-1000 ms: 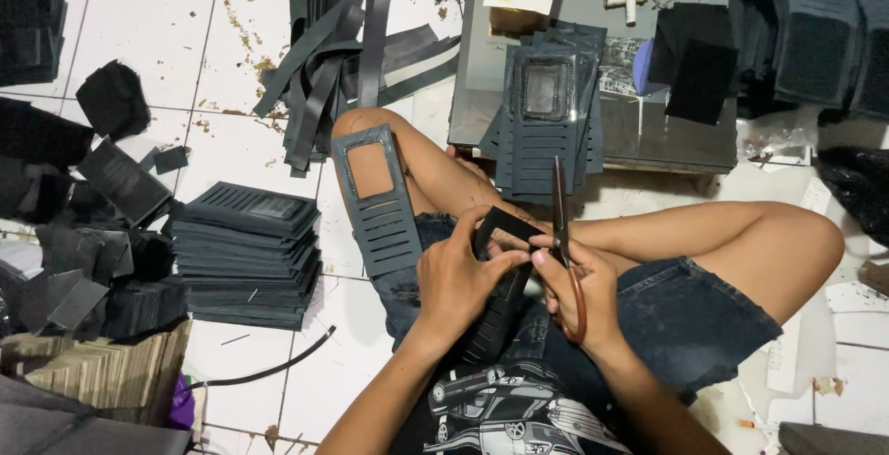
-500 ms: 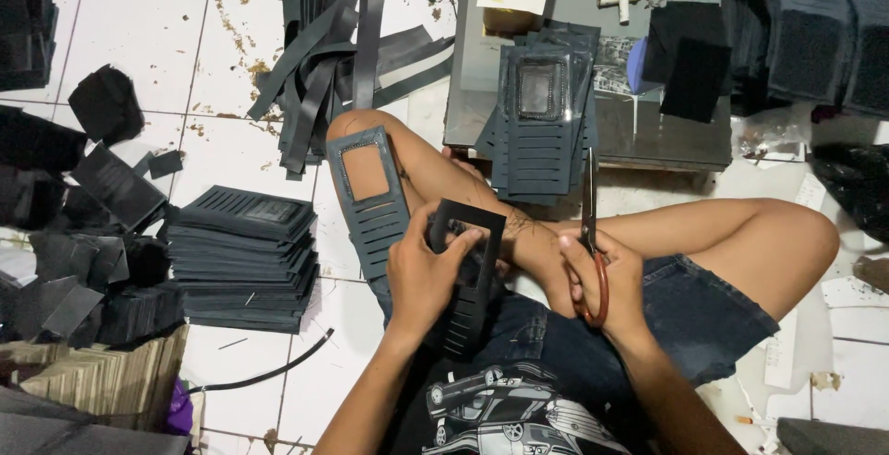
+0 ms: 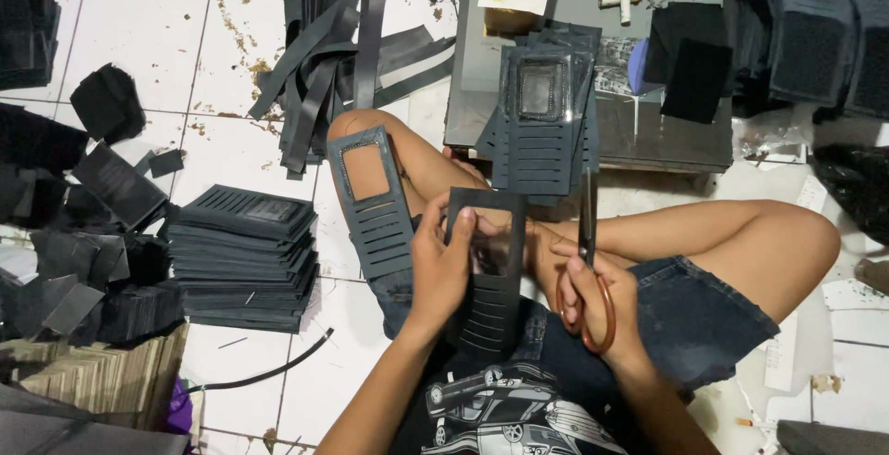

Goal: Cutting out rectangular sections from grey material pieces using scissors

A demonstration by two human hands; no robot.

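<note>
I sit cross-legged on a tiled floor. My left hand [image 3: 443,265] holds a black leather wallet panel [image 3: 488,281] with a rectangular window and card slots, upright over my lap. My right hand [image 3: 595,296] grips scissors [image 3: 589,256] with orange-brown handles, blades pointing up and away from the panel. A similar dark panel [image 3: 372,200] lies draped over my left knee. On the low grey table [image 3: 593,131] ahead, another stack of windowed panels [image 3: 544,117] overhangs the near edge.
A pile of finished panels [image 3: 243,251] sits on the floor to my left. Black strips [image 3: 324,57] lie heaped beyond my knee. Dark offcuts [image 3: 65,233] crowd the left side, more black pieces [image 3: 815,38] the far right. A thin black cord [image 3: 269,372] curls nearby.
My left hand lifted and turned the panel from flat in my lap to upright, window facing me. The scissors came off the piece and now point upward beside it.
</note>
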